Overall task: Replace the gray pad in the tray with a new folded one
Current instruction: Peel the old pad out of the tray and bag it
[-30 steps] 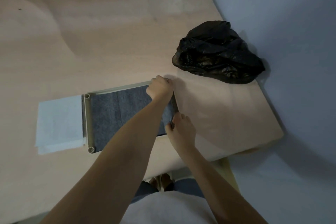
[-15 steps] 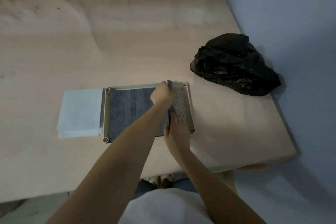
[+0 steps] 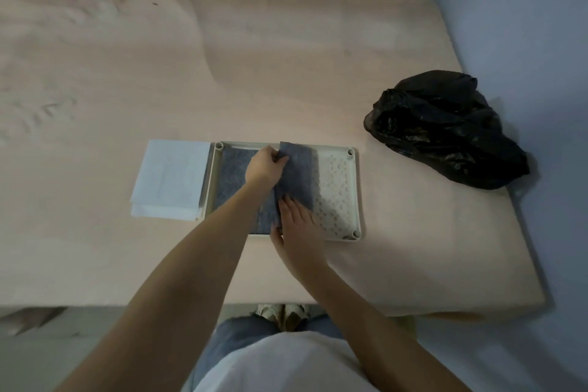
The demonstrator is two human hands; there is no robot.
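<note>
I look down on the pale pink tabletop (image 3: 286, 73), where the cream rectangular plastic tray (image 3: 351, 194) lies with its long axis running left to right. The thin gray felt pad (image 3: 297, 175) is half peeled, its right end folded back leftward so the tray's perforated right floor shows bare. My left hand (image 3: 265, 165) pinches the far raised edge; my right hand (image 3: 297, 226) pinches the near edge. The pad's loose remainder lies left of both grips, so I judge the pull runs leftward.
</note>
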